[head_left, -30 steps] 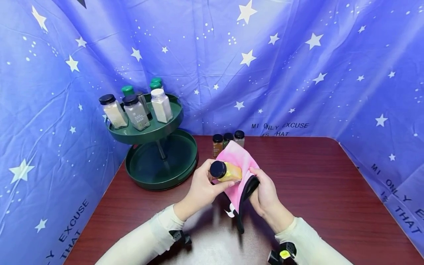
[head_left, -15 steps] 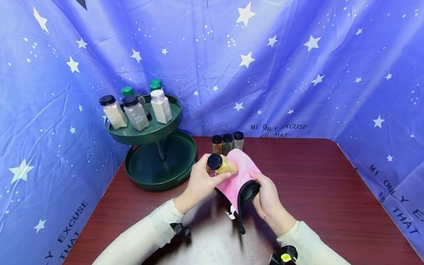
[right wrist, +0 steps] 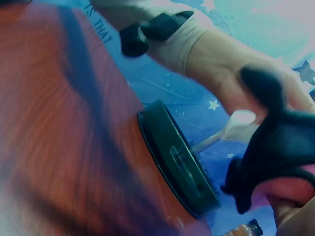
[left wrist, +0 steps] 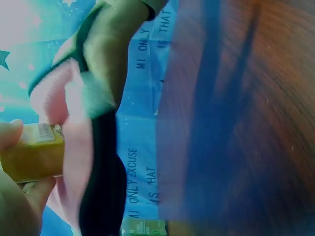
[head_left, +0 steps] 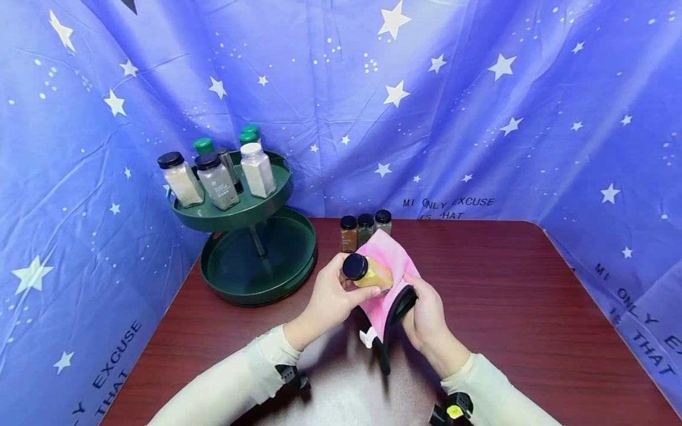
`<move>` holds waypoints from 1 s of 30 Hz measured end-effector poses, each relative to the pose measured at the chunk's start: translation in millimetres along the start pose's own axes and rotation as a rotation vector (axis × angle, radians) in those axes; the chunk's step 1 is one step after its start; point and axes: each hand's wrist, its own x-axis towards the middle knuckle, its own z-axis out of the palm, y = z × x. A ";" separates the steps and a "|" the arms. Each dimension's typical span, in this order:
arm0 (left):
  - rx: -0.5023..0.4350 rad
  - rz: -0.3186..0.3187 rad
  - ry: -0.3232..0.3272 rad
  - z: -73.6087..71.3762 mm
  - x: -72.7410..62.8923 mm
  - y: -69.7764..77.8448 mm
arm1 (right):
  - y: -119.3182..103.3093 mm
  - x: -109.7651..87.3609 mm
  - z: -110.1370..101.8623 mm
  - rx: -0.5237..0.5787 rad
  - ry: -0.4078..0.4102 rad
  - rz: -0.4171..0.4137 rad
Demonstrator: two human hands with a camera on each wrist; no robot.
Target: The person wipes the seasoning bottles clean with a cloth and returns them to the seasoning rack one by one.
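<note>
Jar (head_left: 377,276) tilted, pinched between thumb and fingers of my left hand (head_left: 333,290), base against the pink cloth (head_left: 395,255) gripped by my right hand (head_left: 427,307). I'd flag: a cloth tug could twist it past those fingertips, dropping it.

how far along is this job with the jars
Probably done: the spice jars standing on the upper tier of the green rack, though the pictures cannot confirm it. In hand: the left hand holds a black-capped yellow spice jar against the pink cloth in the right hand, apparently for wiping. Probably remaining: three small black-capped jars on the table behind the cloth.
</note>
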 end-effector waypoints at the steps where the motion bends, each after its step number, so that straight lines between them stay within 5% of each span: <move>1: 0.017 0.009 0.006 -0.4 0.5 -0.2 | 0.0 -0.2 0.0 0.000 0.001 0.024; 7: 0.164 0.053 0.049 -4.5 8.6 -3.7 | 0.0 -3.6 -0.4 -0.026 0.050 0.088; 17: 0.210 -0.036 0.107 -18.8 10.1 -3.6 | -9.2 -3.2 -5.9 -0.062 0.085 0.027; 23: 0.356 -0.075 0.141 -44.4 6.8 -10.4 | -17.5 -3.0 -11.2 -0.130 0.066 -0.074; 30: 0.520 -0.126 0.227 -85.9 7.8 -10.6 | -21.8 -2.5 -20.5 -0.132 0.050 -0.071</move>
